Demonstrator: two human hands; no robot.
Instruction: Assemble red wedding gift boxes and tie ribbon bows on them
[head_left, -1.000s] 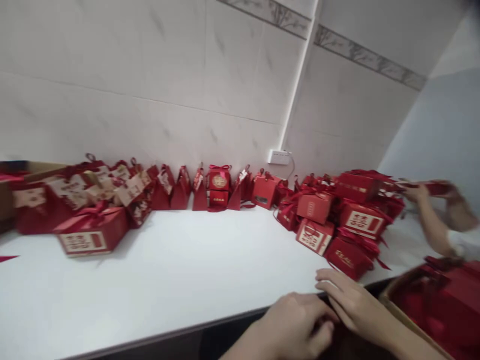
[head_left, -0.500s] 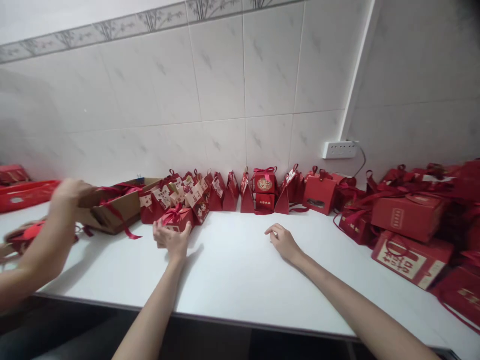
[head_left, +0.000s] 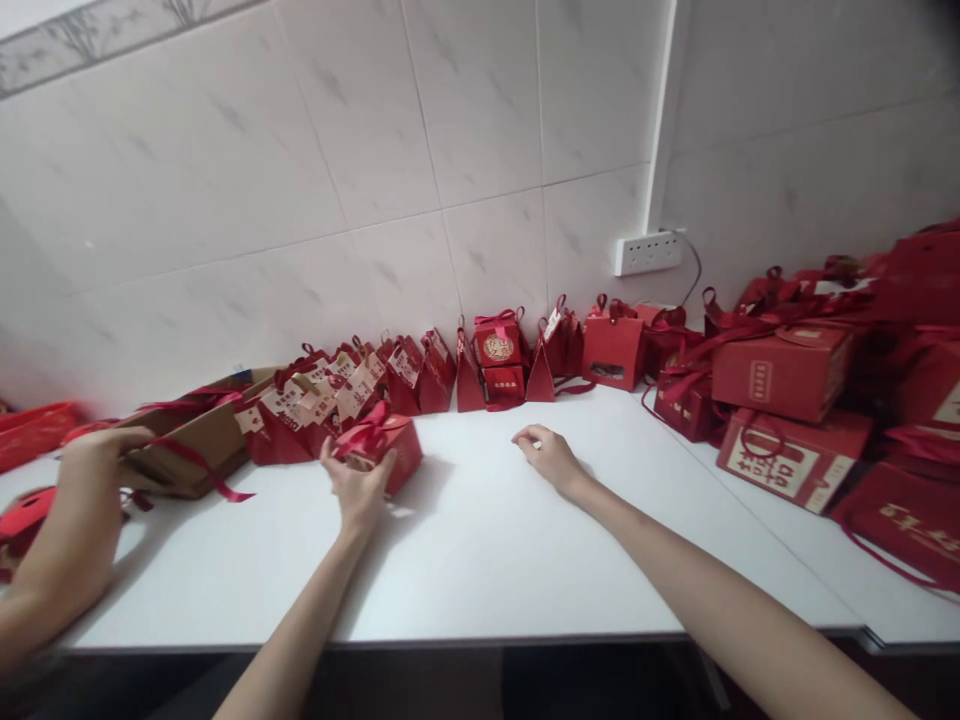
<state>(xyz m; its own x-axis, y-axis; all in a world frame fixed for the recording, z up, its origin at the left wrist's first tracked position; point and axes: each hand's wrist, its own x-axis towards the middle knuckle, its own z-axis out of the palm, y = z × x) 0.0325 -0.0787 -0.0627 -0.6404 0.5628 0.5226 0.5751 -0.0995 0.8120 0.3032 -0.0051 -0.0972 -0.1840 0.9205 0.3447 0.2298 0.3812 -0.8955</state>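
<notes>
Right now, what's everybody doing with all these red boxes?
The person's left hand grips a red box with a bow on the white table. The right hand is loosely curled, with nothing visible in it. Farther left, another person's hand is beside a cardboard box. More red boxes are piled on the right.

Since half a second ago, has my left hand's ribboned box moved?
Yes: the ribboned box has moved right, nearer the white wall socket strip.

The left hand [head_left: 358, 488] hides part of the bow-tied red box [head_left: 405, 450].
</notes>
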